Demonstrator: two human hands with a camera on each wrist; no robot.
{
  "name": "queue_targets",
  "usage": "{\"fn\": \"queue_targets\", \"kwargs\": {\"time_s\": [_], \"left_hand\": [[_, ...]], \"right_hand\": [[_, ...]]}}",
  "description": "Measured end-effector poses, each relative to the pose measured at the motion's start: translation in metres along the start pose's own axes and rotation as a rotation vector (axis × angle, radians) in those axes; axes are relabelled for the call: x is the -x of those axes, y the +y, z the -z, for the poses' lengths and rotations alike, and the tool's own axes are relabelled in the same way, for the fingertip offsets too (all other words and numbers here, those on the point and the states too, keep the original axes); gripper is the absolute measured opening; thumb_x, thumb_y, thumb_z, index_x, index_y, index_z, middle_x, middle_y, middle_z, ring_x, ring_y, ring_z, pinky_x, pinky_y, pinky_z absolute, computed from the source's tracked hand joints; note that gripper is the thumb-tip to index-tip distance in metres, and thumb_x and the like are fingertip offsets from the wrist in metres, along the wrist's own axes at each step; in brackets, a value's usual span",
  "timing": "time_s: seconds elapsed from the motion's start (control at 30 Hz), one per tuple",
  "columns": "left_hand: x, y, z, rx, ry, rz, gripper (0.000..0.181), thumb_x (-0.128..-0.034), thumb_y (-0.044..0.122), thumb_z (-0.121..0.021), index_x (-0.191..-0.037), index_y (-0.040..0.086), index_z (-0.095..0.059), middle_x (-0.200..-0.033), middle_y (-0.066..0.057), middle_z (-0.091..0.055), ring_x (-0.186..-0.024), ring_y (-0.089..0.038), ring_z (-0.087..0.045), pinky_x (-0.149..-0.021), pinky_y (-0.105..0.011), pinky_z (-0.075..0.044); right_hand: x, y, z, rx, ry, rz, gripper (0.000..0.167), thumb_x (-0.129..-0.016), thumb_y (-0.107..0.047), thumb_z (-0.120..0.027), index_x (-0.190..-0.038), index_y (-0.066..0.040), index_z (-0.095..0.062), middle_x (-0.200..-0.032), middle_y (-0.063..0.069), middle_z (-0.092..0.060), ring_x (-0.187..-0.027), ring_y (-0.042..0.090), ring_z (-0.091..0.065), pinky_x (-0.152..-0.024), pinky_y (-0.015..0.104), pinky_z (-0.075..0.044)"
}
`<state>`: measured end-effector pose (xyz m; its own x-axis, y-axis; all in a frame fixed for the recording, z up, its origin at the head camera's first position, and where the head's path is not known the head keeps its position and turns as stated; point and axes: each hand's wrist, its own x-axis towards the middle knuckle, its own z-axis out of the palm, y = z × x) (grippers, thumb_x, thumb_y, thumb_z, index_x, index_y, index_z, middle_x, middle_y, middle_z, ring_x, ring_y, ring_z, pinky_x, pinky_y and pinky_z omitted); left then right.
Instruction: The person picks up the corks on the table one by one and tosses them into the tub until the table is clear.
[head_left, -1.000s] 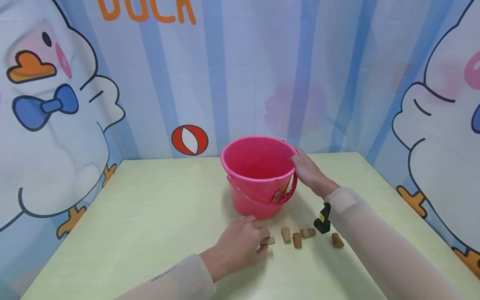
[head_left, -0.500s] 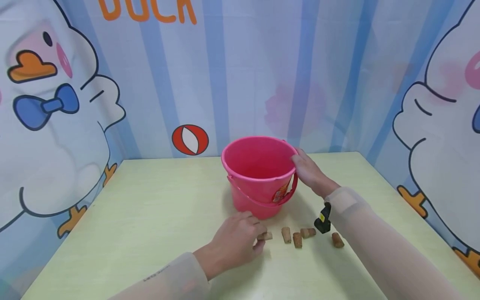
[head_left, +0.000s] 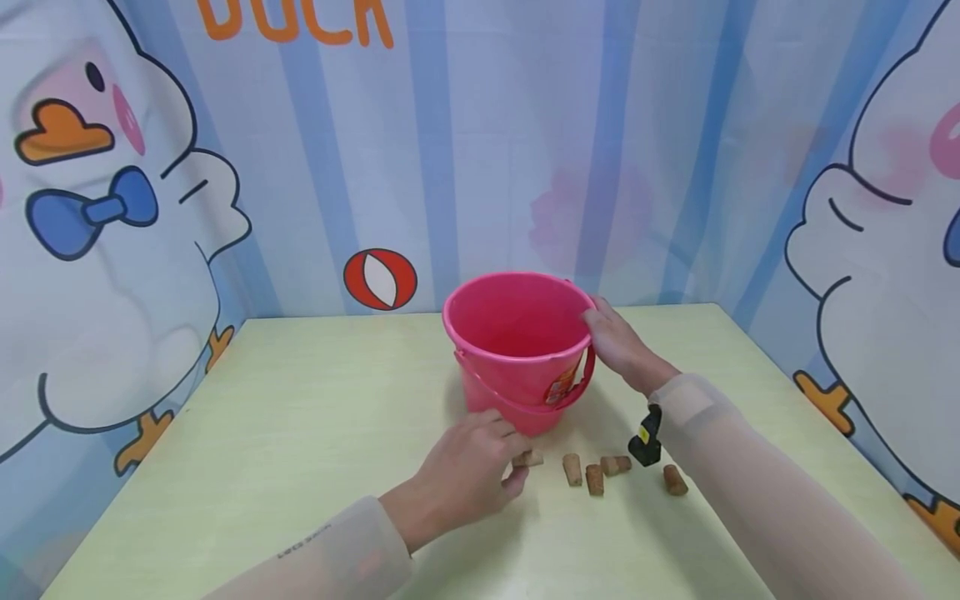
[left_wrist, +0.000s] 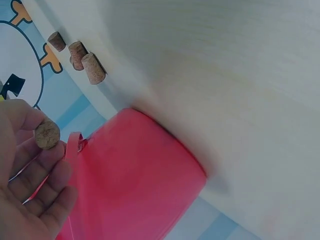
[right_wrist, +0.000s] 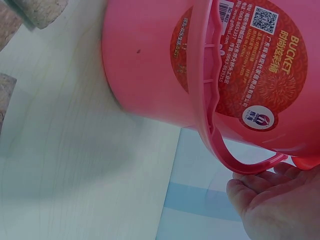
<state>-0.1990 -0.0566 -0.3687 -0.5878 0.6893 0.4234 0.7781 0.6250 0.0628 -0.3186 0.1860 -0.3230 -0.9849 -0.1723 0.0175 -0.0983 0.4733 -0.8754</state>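
A cork (head_left: 533,457) is pinched between the thumb and fingers of my left hand (head_left: 468,471), just in front of the pink bucket (head_left: 501,379). The left wrist view shows the round end of that cork (left_wrist: 47,134), with the other fingers loosely bent below it. My right hand (head_left: 624,348) holds the bucket at its right rim; part of its grip is hidden behind the bucket wall. In the right wrist view, the hand (right_wrist: 280,200) is beside the bucket's hanging handle (right_wrist: 220,145). The bucket stands upright, and its floor is out of sight.
Several corks lie on the pale table (head_left: 315,417) right of my left hand, including a light cork (head_left: 572,470) and a darker cork (head_left: 675,480) farther right. A black device (head_left: 645,437) hangs from my right wrist. A striped duck-print curtain (head_left: 495,150) stands behind.
My left hand has lifted slightly and moved a little toward the bucket, carrying the cork with it. The right hand and the bucket stay where they were.
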Motion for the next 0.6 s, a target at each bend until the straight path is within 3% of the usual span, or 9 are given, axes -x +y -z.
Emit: {"fn": "queue_targets", "kwargs": {"time_s": [0.33, 0.6], "left_hand": [[-0.006, -0.003, 0.012, -0.003, 0.114, -0.023, 0.029, -0.0814, 0.032, -0.087, -0.106, 0.018, -0.078, -0.102, 0.007, -0.077, -0.095, -0.009, -0.067, -0.095, -0.024, -0.053], [-0.009, -0.007, 0.022, -0.025, 0.167, -0.034, 0.033, -0.0788, 0.032, -0.090, -0.106, 0.018, -0.079, -0.103, 0.006, -0.077, -0.098, -0.011, -0.068, -0.098, -0.027, -0.053]], "right_hand": [[0.000, -0.001, 0.000, -0.008, -0.002, -0.004, 0.061, -0.109, -0.028, -0.032, -0.164, -0.011, -0.014, -0.158, 0.016, -0.034, -0.145, 0.038, -0.032, -0.116, 0.062, -0.032], [-0.001, 0.000, 0.000, -0.010, 0.002, -0.004, 0.060, -0.109, -0.029, -0.031, -0.164, -0.011, -0.015, -0.157, 0.016, -0.035, -0.145, 0.038, -0.033, -0.116, 0.062, -0.032]]}}
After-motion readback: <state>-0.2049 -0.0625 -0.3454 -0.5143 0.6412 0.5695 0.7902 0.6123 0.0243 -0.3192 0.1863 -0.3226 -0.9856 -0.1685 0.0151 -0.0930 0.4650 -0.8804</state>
